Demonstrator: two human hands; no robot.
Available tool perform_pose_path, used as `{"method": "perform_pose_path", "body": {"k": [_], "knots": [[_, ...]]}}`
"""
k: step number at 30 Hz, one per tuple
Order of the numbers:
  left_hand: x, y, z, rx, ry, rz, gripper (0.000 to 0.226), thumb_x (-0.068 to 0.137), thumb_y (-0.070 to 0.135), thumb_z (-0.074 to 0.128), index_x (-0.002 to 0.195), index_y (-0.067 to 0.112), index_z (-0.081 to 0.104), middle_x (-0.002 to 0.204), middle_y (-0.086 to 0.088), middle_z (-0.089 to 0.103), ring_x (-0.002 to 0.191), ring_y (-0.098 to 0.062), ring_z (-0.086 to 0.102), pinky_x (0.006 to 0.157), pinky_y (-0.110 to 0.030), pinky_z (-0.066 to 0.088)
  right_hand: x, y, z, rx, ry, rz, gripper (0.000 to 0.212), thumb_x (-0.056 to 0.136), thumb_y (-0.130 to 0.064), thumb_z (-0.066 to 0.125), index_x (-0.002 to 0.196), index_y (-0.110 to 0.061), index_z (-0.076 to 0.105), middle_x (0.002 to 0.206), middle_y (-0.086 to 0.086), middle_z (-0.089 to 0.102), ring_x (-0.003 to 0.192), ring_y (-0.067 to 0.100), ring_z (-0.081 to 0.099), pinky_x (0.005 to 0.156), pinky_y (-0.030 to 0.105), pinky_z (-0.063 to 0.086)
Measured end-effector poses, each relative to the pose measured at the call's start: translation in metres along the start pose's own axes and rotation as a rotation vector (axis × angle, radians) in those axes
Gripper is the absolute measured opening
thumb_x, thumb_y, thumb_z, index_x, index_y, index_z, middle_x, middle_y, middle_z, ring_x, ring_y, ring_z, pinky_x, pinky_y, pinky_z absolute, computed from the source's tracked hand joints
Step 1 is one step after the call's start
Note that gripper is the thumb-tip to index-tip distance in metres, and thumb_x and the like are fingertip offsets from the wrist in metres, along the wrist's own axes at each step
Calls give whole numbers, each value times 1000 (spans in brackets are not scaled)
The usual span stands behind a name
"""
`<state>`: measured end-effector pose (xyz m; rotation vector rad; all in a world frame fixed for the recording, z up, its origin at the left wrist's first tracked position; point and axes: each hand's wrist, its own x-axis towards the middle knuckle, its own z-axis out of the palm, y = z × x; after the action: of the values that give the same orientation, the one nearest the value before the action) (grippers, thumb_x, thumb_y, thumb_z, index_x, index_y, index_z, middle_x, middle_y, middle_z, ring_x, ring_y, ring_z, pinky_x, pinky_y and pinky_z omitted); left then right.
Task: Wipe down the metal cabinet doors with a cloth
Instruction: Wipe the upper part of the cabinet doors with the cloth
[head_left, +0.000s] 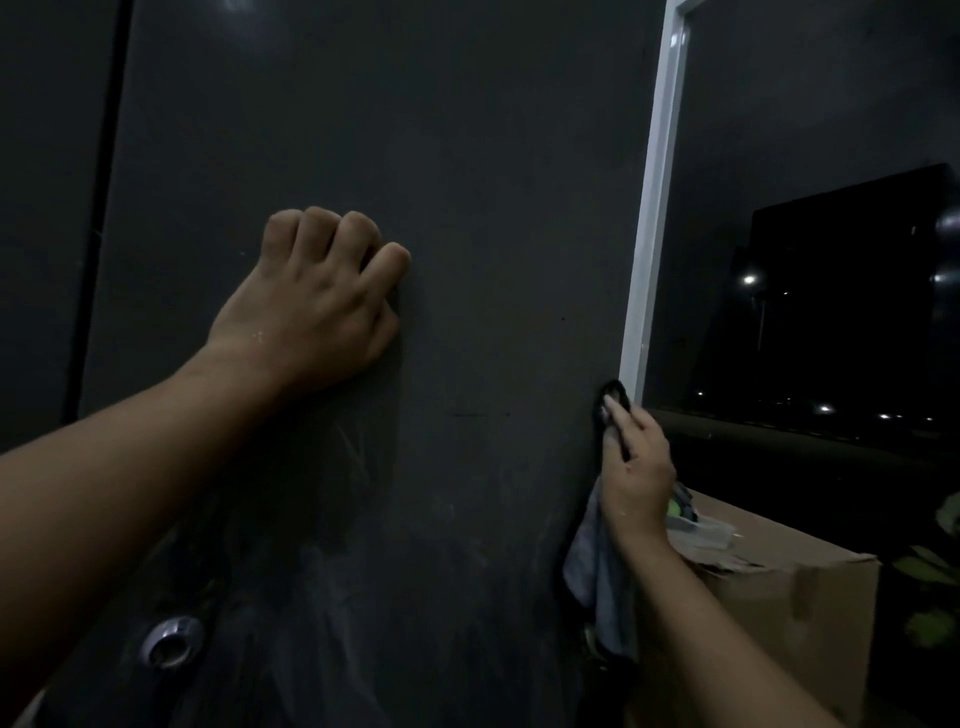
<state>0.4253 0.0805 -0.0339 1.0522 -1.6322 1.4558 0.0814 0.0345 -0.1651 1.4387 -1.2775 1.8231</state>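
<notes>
Cloth at the right edge of the door, held in the right hand.
The right hand grips the cloth and presses its top against the dark door, just beside a white frame; the rest hangs below the wrist. The left hand, fingers curled and holding nothing, rests mid-door.

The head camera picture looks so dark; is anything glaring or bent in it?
Head view: dim overall, the cabinet door nearly black; faint sheen at its top; small light spots dot the window; the white frame leans, likely wide-angle bending; the cloth in the right hand is murky.
</notes>
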Motion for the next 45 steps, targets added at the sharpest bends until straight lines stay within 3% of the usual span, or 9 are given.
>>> {"method": "perform_pose_path", "body": {"k": [4,10,16,19,26,32,34,39,45], "knots": [[0,0,1,8,-11,-12,46,91,39,33,123,9,50,115,-21,43,100,-39,40,84,-47,25,-39,-15,15,-41,2,-214,35,97,-10,52,129,-10,67,124,12,62,118,25,54,105,25,38],[0,0,-1,1,-29,-7,47,91,40,31,123,10,47,115,-21,40,100,-40,40,83,-49,28,-76,-13,-9,26,-297,-643,37,110,-26,42,122,-7,72,129,9,64,127,23,51,114,31,37],[-2,2,-4,-13,-61,-7,42,92,38,33,121,11,48,115,-19,41,100,-39,40,86,-51,31,-35,-14,3,64,-26,5,36,99,-5,55,133,-15,64,131,8,62,122,29,57,108,37,43],[-1,1,-4,-21,-65,-11,42,92,38,34,121,11,48,114,-19,41,100,-39,40,86,-51,31,-30,-43,19,33,61,84,40,96,2,58,133,-12,64,132,13,60,124,29,55,107,29,38],[-1,3,-6,-57,-68,-29,44,92,39,32,123,11,47,117,-20,40,104,-40,37,89,-52,30,-65,-78,36,117,-122,-562,31,96,1,62,125,-5,70,130,13,65,124,28,50,114,32,37],[-17,0,-16,-129,-186,61,46,92,39,35,126,11,50,125,-20,41,114,-42,39,107,-57,27,-63,-57,11,250,-376,-783,22,93,1,67,113,-3,76,125,10,68,119,28,55,108,37,43],[-29,-14,-24,-161,-251,148,49,92,39,36,130,10,50,131,-20,42,120,-44,42,115,-57,25,-52,-55,8,264,-286,-673,27,90,5,65,114,-3,75,124,9,67,120,25,55,106,38,43],[-64,-66,-46,-171,-339,190,54,88,38,39,132,9,51,137,-19,45,128,-46,46,114,-58,31,-12,-94,14,219,17,118,40,98,-2,56,134,-18,64,141,3,56,131,22,51,110,23,35],[-79,-95,-52,-226,-351,233,49,93,31,35,136,11,50,144,-15,41,141,-37,36,123,-44,18,-47,-168,56,250,-51,-247,42,84,6,54,120,-7,73,129,11,67,121,26,54,115,21,30]]}}
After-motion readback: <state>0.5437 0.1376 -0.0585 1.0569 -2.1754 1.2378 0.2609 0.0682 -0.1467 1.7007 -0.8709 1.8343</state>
